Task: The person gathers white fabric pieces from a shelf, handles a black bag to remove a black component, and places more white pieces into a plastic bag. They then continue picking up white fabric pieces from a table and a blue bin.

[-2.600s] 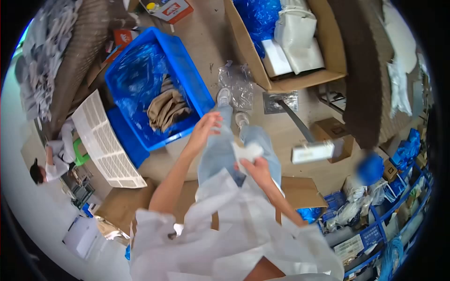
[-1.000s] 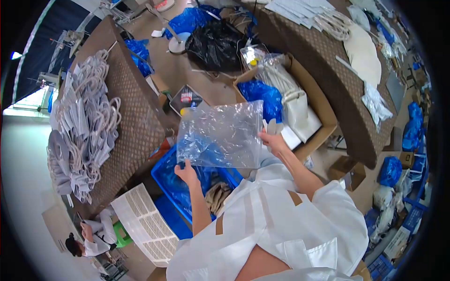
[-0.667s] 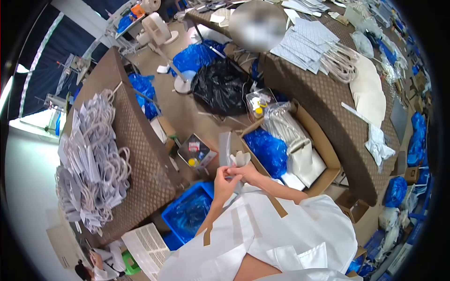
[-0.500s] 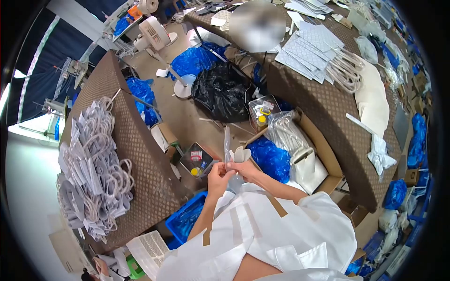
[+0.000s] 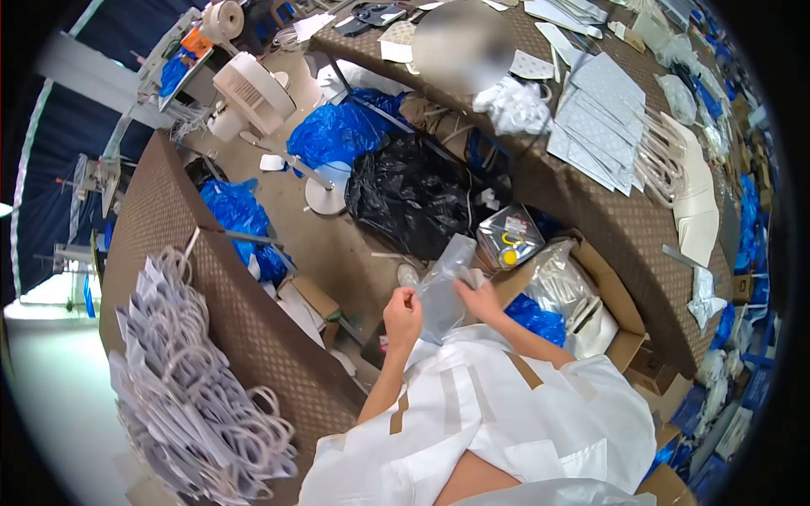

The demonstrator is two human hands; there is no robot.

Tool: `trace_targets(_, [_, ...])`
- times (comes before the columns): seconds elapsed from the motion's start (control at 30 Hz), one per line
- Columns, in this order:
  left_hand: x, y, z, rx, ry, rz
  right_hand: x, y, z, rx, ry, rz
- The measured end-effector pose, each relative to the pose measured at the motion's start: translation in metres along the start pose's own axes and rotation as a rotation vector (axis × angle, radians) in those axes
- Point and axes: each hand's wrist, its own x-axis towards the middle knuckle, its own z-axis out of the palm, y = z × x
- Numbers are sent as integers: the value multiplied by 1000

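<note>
A clear plastic bag (image 5: pixel 443 291) hangs between my hands in front of my white clothing. My left hand (image 5: pixel 403 314) has its fingers closed at the bag's left side; what they pinch is too small to make out. On the bag's right side, my right hand (image 5: pixel 477 295) is blurred, next to a small pale piece (image 5: pixel 474 278) whose hold I cannot make out. Just beyond the hands lies a black plastic bag (image 5: pixel 409 198).
A pile of grey-white bags with rope handles (image 5: pixel 202 379) lies on the left brown table (image 5: pixel 245 312). Flat patterned sheets (image 5: pixel 597 118) rest on the right table. Near my right arm stand an open cardboard box (image 5: pixel 620 291) and a clear container (image 5: pixel 509 238). A fan (image 5: pixel 253 91) stands ahead.
My hands have moved apart, and the clear bag between them now shows wider. The view has shifted, so the pile on the left appears lower.
</note>
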Motion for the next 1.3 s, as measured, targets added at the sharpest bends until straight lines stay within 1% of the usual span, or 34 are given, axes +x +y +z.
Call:
trace_targets(0.07, [54, -1, -18, 4, -14, 24, 32, -12, 19, 55, 27, 27])
trace_targets(0.1, [79, 5, -27, 3, -84, 51, 47, -21, 27, 109, 43, 50])
trace_targets(0.13, [100, 8, -36, 8, -159, 74, 61, -28, 35, 99, 74, 23])
trace_targets(0.17, [121, 7, -41, 9, -168, 71, 75, -32, 42, 103, 106, 52])
trace_targets(0.2, [143, 9, -41, 3, -225, 108, 91, -33, 48, 107, 138, 79])
trace_targets(0.27, [183, 17, -40, 33, -361, 157, 113, -44, 51, 294, 219, 123])
trace_targets(0.3, [199, 20, -37, 32, -367, 154, 119, -63, 48, 390, 261, 163])
trace_targets(0.33, [214, 24, -32, 0, -399, 231, 125, -86, 47, 360, 381, 206])
trace_targets(0.37, [229, 29, -25, -31, -430, 310, 131, -107, 41, 327, 436, 262])
trace_targets(0.4, [242, 36, -18, -58, -464, 330, 139, -120, 34, 294, 490, 320])
trace_targets(0.43, [253, 44, -11, -83, -498, 348, 151, -121, 27, 453, 539, 159])
trace_targets(0.47, [262, 53, -2, -119, -496, 382, 163, -124, 18, 399, 650, 178])
trace_targets(0.5, [272, 67, 4, -117, -496, 385, 175, -139, 7, 343, 759, 191])
trace_targets(0.57, [292, 101, 15, -220, -598, 369, 192, -175, -24, 443, 799, 57])
trace_targets(0.63, [312, 125, 33, -342, -598, 423, 209, -217, -52, 251, 891, -132])
trace_targets(0.67, [326, 140, 34, -373, -676, 391, 216, -235, -64, 131, 926, -247])
trace_targets(0.7, [340, 148, 37, -372, -669, 389, 224, -253, -74, 10, 956, -365])
trace_targets(0.73, [355, 154, 38, -416, -658, 382, 231, -275, -79, -26, 994, -437])
trace_targets(0.77, [371, 155, 40, -460, -649, 370, 236, -299, -79, -168, 1069, -493])
trace_targets(0.8, [390, 152, 41, -444, -622, 330, 243, -318, -78, -312, 1142, -547])
trace_targets(0.83, [409, 141, 44, -470, -607, 239, 253, -328, -79, -367, 1223, -532])
trace_targets(0.87, [429, 126, 48, -498, -589, 148, 265, -329, -82, -417, 1292, -629])
trace_targets(0.9, [452, 115, 50, -533, -596, 12, 278, -326, -90, -468, 1359, -726])
trace_targets(0.93, [478, 101, 53, -523, -570, -15, 301, -317, -101, -179, 1348, -837])
trace_targets(0.97, [505, 88, 56, -489, -537, -3, 316, -314, -114, -268, 1361, -696])
trace_targets(1.0, [537, 78, 58, -451, -508, 12, 332, -325, -119, -354, 1372, -552])
trace_targets(1.03, [571, 64, 65, -433, -472, 8, 364, -307, -138, -100, 1266, -637])
trace_targets(1.07, [607, 49, 75, -417, -438, 1, 388, -282, -159, -106, 1263, -628])
trace_targets(1.1, [643, 38, 85, -399, -396, -22, 410, -260, -175, -110, 1246, -566])
trace_targets(1.17, [717, 10, 120, -336, -268, -99, 444, -203, -210, -208, 1155, -310])
trace_targets(1.23, [783, -12, 152, -177, -48, 59, 468, -146, -244, -393, 1031, -114])
trace_targets(1.27, [811, -24, 165, -140, -15, 74, 481, -127, -255, -588, 945, -78])
trace_targets(1.3, [842, -33, 178, -104, 18, 99, 494, -119, -262, -874, 857, -103])
